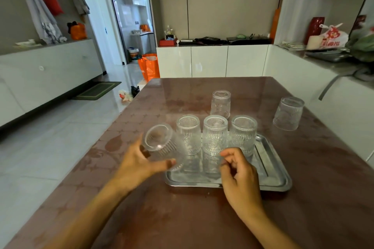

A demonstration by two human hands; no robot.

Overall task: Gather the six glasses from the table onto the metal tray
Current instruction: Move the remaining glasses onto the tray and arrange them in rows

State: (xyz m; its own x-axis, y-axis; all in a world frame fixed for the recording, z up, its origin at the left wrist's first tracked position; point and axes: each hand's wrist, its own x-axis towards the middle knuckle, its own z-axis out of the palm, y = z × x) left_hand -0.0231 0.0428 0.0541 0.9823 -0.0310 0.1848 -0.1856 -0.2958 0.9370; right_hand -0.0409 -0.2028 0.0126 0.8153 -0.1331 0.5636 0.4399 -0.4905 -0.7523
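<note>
A clear ribbed glass [162, 143] is gripped, tilted, by the left hand [137, 163] at frame centre-left, evidently for inverting onto the rectangular metal tray [271, 170]. The right hand [238, 172] is held half-curled, empty. Three glasses stand inverted on the tray; two remain upper right.

Head camera looks down, close, over table [202, 218].

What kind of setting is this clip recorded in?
Most likely a home dining area: a table under a patterned brown cover, white glossy cabinets with household clutter on top, and clothes hanging on the wall by a hallway.
</note>
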